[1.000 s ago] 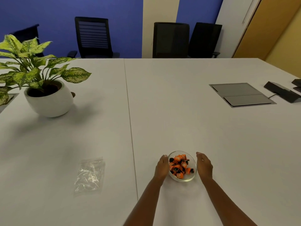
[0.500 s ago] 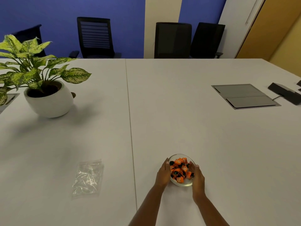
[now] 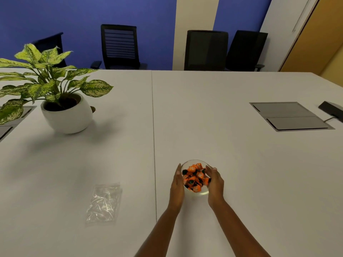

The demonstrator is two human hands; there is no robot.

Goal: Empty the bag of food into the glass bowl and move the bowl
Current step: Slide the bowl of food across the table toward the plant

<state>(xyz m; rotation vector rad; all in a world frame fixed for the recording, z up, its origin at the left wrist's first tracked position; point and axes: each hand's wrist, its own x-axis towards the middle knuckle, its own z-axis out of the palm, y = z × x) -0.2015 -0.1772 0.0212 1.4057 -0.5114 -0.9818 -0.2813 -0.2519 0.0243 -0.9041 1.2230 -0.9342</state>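
A small glass bowl [image 3: 201, 194] holds several orange and dark wrapped sweets [image 3: 194, 177]. It is in front of me, just right of the table seam. My left hand [image 3: 177, 184] presses against its left side and my right hand [image 3: 215, 184] against its right side, so both hands clasp the bowl. An empty, crumpled clear plastic bag [image 3: 104, 204] lies flat on the table to the left of my arms.
A potted plant [image 3: 65, 112] in a white pot stands at the far left. A grey floor-box cover [image 3: 289, 115] is set into the white table [image 3: 259, 173] at the right, with a black device [image 3: 332, 110] beside it. Black chairs [image 3: 120, 47] line the far edge.
Both hands closed in from beside the bowl onto its sides. The bowl now appears a little farther from me than before.
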